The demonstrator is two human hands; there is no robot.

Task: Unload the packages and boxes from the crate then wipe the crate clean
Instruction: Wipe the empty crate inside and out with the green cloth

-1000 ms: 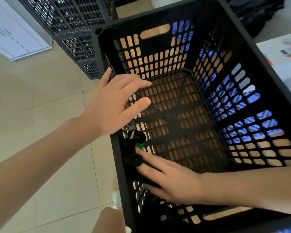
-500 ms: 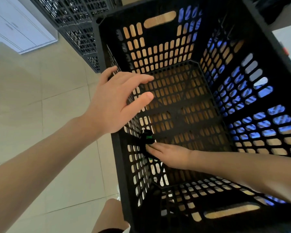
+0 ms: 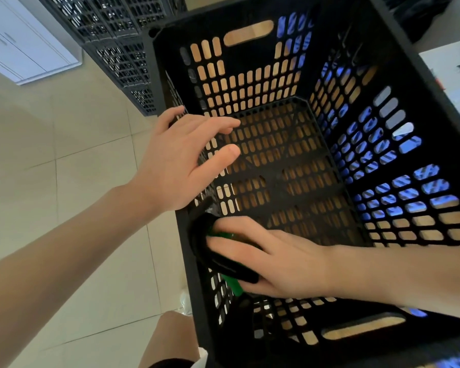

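A person's right hand (image 3: pixel 271 258) is pressing a black-and-green wiping cloth (image 3: pixel 205 251) against the inner left wall of a black slotted plastic crate (image 3: pixel 252 58). The cloth is lying under and just past the fingertips, with a black fold crossing the lower fingers. The fingers are lying nearly straight, not curling round it. The cloth's long axis is running along the wall, slanting from beside the fingertips toward the crate's near corner. The left hand (image 3: pixel 181 160) is resting on the same wall's rim, fingers spread and relaxed, gripping nothing.
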